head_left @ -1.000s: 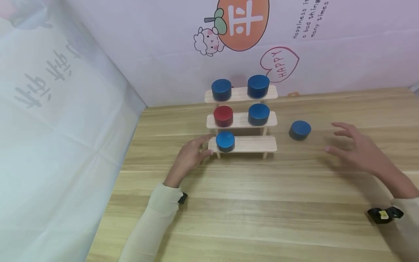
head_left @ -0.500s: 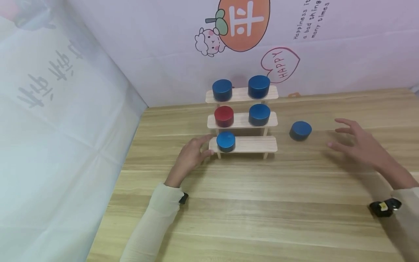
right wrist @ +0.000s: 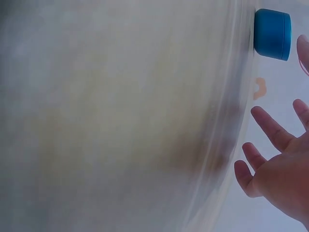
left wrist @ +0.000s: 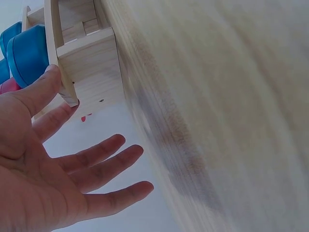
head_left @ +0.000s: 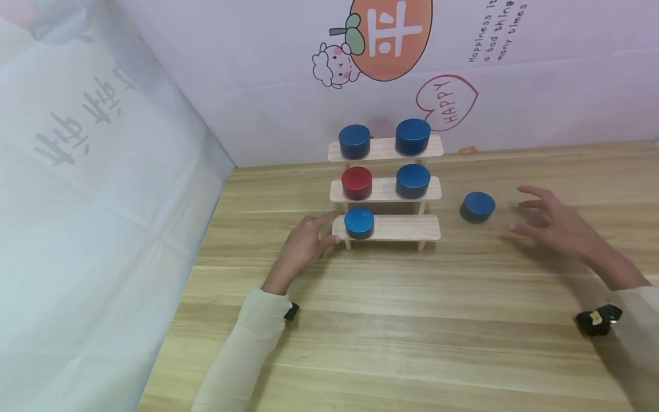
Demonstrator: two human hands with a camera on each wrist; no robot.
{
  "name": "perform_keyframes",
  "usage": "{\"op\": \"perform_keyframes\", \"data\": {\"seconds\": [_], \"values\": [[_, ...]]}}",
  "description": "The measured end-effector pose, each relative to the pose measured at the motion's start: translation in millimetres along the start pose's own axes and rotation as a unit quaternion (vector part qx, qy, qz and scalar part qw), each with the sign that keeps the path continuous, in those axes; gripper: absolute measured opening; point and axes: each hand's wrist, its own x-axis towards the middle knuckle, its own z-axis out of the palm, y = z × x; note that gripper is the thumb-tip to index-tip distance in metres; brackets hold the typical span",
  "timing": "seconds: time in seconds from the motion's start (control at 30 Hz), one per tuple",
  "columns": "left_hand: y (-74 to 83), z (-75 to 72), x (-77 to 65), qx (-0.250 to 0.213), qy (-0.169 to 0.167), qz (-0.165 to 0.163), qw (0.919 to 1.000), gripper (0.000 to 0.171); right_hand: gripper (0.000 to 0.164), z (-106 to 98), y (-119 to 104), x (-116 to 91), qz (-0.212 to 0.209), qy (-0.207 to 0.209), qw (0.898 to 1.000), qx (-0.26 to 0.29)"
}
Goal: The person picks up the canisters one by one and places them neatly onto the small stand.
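Observation:
A three-step wooden display stand (head_left: 407, 227) stands near the back of the table. On its lowest step is a blue round tin (head_left: 359, 222). A red round tin (head_left: 357, 183) and another blue tin (head_left: 412, 181) sit on the middle step, with two more blue tins on the top. My left hand (head_left: 305, 240) holds the left end of the lowest step between thumb and index finger; its other fingers stretch out free in the left wrist view. To the right of the stand, one blue tin (head_left: 477, 207) rests on the table. My right hand (head_left: 558, 226) hovers right of it, fingers spread, apart from it.
Behind the stand, a printed white cloth (head_left: 288, 114) hangs as a backdrop. Another pale cloth (head_left: 103, 229) borders the table on the left. The wooden tabletop (head_left: 412, 343) extends in front of the stand.
The view shifts slightly, moving the scene a little rightward. My right hand first draws back slightly, then comes a little nearer to the loose blue tin. The left hand stays at the stand.

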Motion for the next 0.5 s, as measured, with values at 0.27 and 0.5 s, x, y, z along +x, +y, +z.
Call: {"op": "perform_keyframes", "data": {"seconds": [0.27, 0.5], "values": [[-0.8, -1.0, -1.1, 0.003, 0.004, 0.000, 1.0000, 0.058, 0.088, 3.2, -4.1, 9.5, -0.012, -0.004, 1.000, -0.011], [1.1, -0.8, 0.0, 0.006, 0.002, 0.001, 1.0000, 0.057, 0.087, 7.5, -9.2, 18.3, -0.025, -0.004, 1.000, -0.003]]}}
